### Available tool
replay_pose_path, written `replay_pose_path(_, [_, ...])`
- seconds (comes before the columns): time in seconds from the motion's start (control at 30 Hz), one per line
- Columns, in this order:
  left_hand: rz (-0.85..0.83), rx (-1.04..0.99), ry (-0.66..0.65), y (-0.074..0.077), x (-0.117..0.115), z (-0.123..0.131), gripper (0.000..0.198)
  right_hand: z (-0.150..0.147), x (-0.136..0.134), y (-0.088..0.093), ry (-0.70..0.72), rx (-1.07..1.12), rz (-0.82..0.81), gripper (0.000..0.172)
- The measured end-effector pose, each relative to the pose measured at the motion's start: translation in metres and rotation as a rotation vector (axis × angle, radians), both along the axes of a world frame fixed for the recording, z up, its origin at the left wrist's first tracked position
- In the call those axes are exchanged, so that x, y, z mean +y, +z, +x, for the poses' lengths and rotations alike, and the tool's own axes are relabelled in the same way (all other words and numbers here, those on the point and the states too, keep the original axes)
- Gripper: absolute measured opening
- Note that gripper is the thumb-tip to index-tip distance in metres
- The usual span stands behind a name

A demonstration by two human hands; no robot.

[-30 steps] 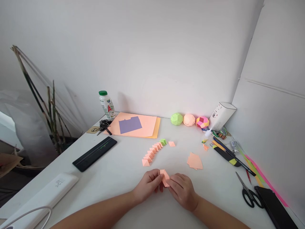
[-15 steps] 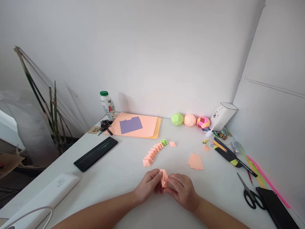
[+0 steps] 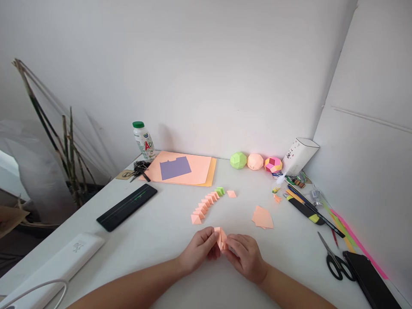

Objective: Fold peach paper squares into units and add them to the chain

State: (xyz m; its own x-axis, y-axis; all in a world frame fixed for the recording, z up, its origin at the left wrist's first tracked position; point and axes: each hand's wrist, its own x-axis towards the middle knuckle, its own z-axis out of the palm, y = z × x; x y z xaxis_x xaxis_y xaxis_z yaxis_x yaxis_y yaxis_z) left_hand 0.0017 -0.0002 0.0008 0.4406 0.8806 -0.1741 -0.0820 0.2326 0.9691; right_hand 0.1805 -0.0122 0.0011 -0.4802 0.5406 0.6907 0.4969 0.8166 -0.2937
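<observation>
A small folded piece of peach paper (image 3: 220,237) is held up just above the table, between both hands. My left hand (image 3: 198,249) pinches its left edge with the thumb in front. On its right side, the thumb and fingers of my right hand (image 3: 246,257) close around the lower edge. Beyond the hands runs a curved row of folded peach paper pieces (image 3: 203,206), with green folded pieces (image 3: 220,191) at its far end. One loose folded peach piece (image 3: 231,194) lies beside that end. To the right are stacked peach paper sheets (image 3: 263,217).
Scissors (image 3: 336,259) and a black phone (image 3: 370,279) lie at right, near pens and a cutter (image 3: 304,208). Paper balls (image 3: 255,161) line the wall. At left are a black paper trimmer (image 3: 127,207), a white power bank (image 3: 61,266) and a bottle (image 3: 143,140).
The view has shifted slightly. Both hands keep hold of the folded peach paper, and the right fingers have moved only a little against its edge.
</observation>
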Motion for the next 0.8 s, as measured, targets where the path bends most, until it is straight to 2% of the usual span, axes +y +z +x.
replay_pose_path(0.47, [0.005, 0.074, 0.031, 0.0, -0.001, 0.0002, 0.042, 0.0003, 0.0032, -0.0042, 0.002, -0.022, 0.006, 0.006])
replay_pose_path(0.57, [0.021, 0.085, 0.024, -0.0002, -0.0003, -0.0006, 0.043, -0.0002, 0.0032, -0.0028, -0.01, -0.03, 0.001, 0.015])
replay_pose_path(0.8, [0.023, -0.017, -0.063, 0.0056, -0.0017, -0.002, 0.037, -0.0025, 0.0028, 0.005, -0.008, -0.051, 0.1, 0.018])
